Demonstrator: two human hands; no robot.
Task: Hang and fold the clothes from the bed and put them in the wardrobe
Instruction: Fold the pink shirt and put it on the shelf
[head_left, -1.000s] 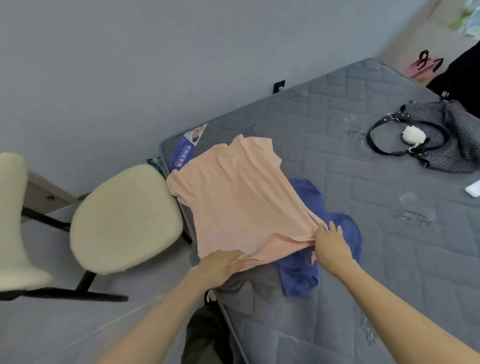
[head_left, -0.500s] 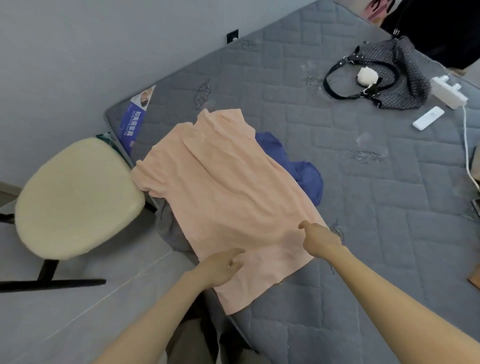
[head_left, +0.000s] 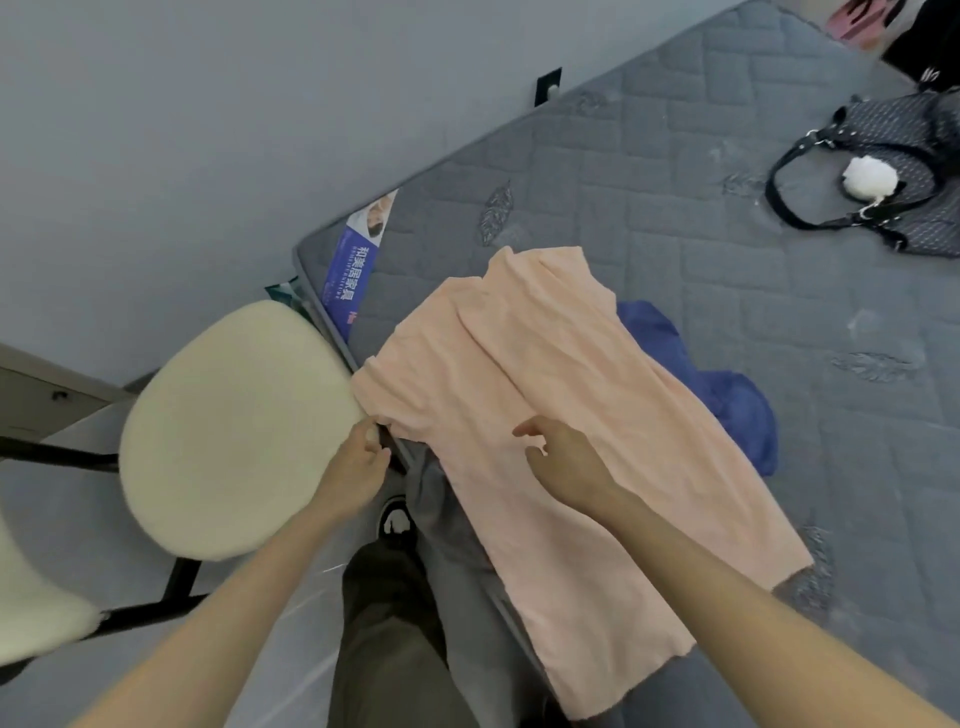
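Both hands have travelled up the garment since half a second ago, from its hem toward the sleeve end. Left hand (head_left: 363, 460) is now at the near sleeve of the peach T-shirt (head_left: 550, 415), fingers curled with the tips at the sleeve hem; whether cloth is actually pinched cannot be told. Right hand (head_left: 563, 462) lies over the shirt's chest, fingers loosely spread and holding nothing.

Location: the shirt lies flat on the grey quilted mattress (head_left: 675, 218), collar pointing away from the fingertips, hem trailing back past the wrists and overhanging the mattress edge. A blue garment (head_left: 737, 410) shows beyond the right fingers, partly under the shirt; grey cloth (head_left: 441, 519) hangs below the left fingers.

Assessment: the shirt appears to be light, limp knit with a faintly nubbed surface. It should drape and wrinkle readily and will not hold a crease unaided. Best hold is judged to be at the sleeve seam and shoulder, folding inward while the free palm pins the body.

Also noted: a cream padded stool (head_left: 234, 431) beside the left knuckles, and a black studded handbag (head_left: 904, 156) well apart.
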